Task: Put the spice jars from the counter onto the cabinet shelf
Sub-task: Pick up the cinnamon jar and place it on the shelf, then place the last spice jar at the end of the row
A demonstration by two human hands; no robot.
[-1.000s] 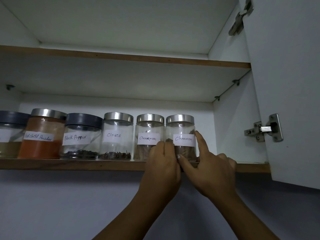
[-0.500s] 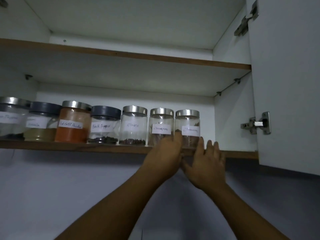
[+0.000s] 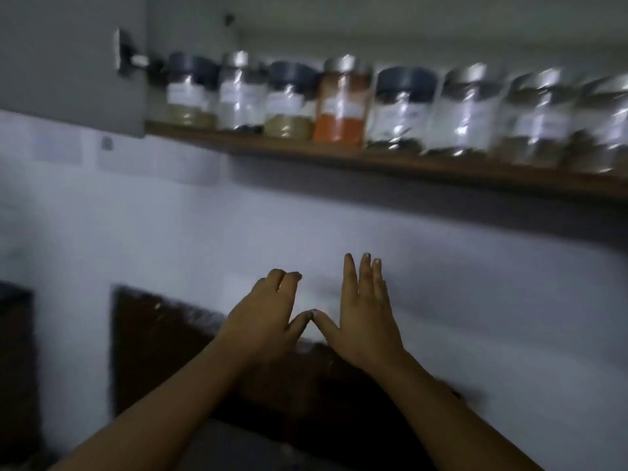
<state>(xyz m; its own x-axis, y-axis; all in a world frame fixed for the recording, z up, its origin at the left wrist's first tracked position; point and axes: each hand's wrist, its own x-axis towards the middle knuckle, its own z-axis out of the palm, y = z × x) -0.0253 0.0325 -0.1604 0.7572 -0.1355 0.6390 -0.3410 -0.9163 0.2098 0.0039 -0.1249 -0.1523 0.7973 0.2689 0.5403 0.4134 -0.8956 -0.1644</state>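
Several labelled spice jars stand in a row on the brown-edged cabinet shelf [image 3: 306,154], among them an orange powder jar [image 3: 341,103] and dark-lidded jars [image 3: 402,107]. The picture is blurred and the labels are unreadable. Both hands hang well below the shelf, in front of the white wall, and hold nothing. My left hand [image 3: 268,317] has loosely bent fingers. My right hand [image 3: 365,311] has straight fingers pointing up. The two thumb tips touch.
A grey cabinet door [image 3: 68,56] with a hinge hangs at the upper left. A dark panel [image 3: 163,351] sits low on the wall behind my forearms. A dark object [image 3: 15,362] stands at the left edge.
Both hands have left the rightmost cinnamon jar and dropped well below the shelf. The view has swung left and downward, so more jars on the left show.
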